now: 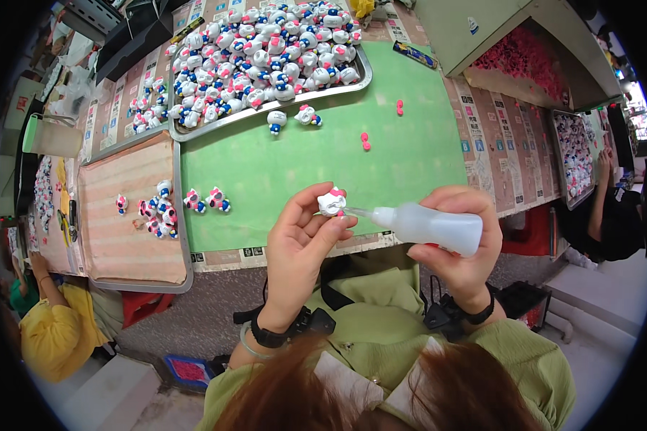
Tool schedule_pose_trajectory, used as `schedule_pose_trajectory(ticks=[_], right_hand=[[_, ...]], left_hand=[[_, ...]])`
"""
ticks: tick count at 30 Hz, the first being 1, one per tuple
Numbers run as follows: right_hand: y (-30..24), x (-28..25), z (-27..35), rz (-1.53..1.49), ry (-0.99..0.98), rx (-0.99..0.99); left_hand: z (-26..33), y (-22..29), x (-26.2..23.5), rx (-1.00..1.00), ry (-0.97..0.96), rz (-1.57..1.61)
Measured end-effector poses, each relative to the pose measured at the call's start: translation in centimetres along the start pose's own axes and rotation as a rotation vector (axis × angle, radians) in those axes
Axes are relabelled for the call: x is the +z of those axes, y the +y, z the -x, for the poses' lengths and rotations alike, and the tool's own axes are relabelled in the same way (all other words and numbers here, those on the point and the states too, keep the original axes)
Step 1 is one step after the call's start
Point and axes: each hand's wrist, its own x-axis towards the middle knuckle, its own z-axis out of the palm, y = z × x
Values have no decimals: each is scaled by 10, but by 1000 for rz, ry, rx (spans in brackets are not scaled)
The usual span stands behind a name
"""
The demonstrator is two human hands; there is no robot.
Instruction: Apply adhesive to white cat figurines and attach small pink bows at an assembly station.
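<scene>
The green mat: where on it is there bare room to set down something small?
Left of the left hand, bare mat runs to the paired figures by the left tray. Another patch lies between the pink bows and the right hand. It is crowded at the heaped tray, with two loose figures just below it.

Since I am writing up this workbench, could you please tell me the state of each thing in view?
Left hand, holding figurine
Right hand, gripping bottle
Figurine, held at the nozzle tip
Bottle, tipped sideways
Back tray, heaped full
Left tray, sparsely filled
Pink pieces, loose on the mat
</scene>
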Motion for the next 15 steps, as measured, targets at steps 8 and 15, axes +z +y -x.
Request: schedule_pose_trajectory(ticks=[8,15], right_hand=[[-3,0,2,227,6,-110],[-1,2,1,270,13,-117]], left_hand=[[0,2,0,-15,2,2],[1,4,-1,-17,-11,14]])
